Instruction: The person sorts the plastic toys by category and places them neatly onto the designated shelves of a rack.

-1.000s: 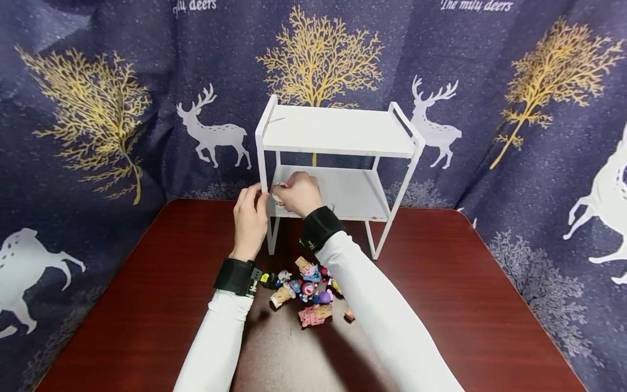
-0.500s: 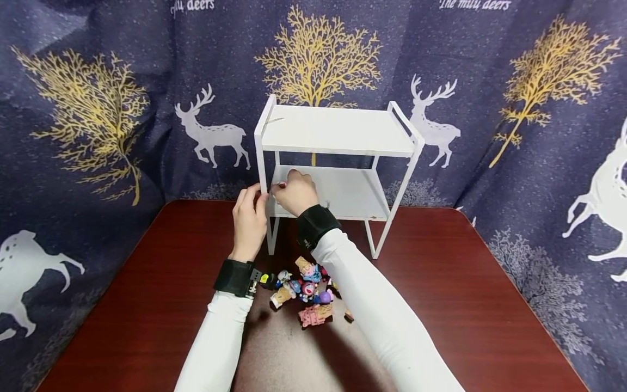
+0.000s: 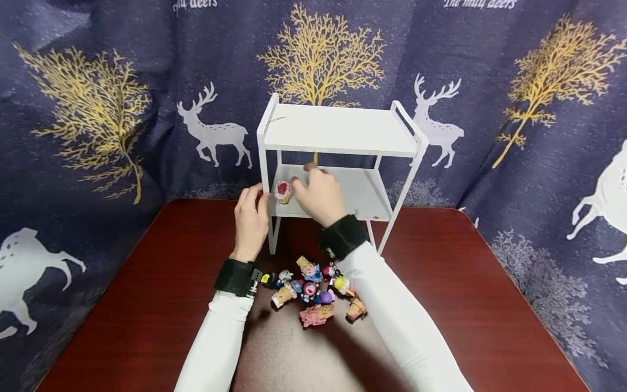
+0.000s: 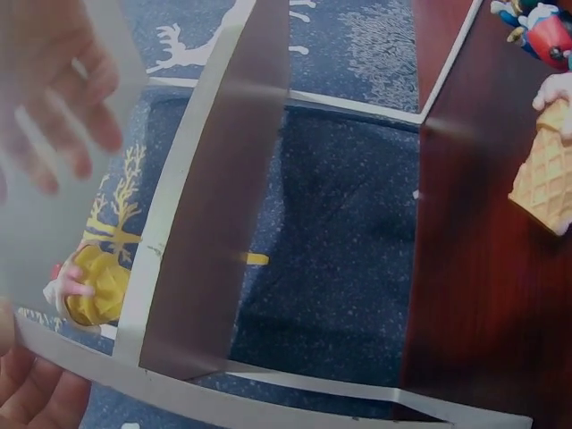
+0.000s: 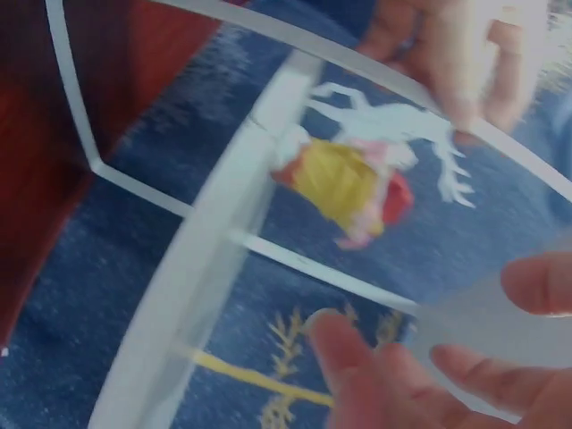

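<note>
On the left end of the lower shelf [image 3: 343, 190] of a white two-tier rack [image 3: 338, 130] stands a small toy [image 3: 283, 191]. It has a yellow base, a pink-and-white top and a red part. My right hand [image 3: 320, 196] is just right of the toy, over the same shelf, its fingers spread and holding nothing. In the right wrist view a gap shows between these fingers [image 5: 349, 357] and the toy. My left hand [image 3: 251, 220] grips the rack's front left post [image 3: 265, 174], thumb and fingers on either side of it.
Several small toy figures lie in a cluster on the table in front of the rack, including a pink cone toy [image 3: 315, 315], a purple-headed one [image 3: 325, 296] and a waffle-patterned piece [image 3: 356, 309]. A patterned blue cloth [image 3: 215, 65] hangs behind the dark red table [image 3: 161, 305].
My right hand has let go of the toy and moved right, leaving it standing on the lower shelf. My left hand has stayed on the post.
</note>
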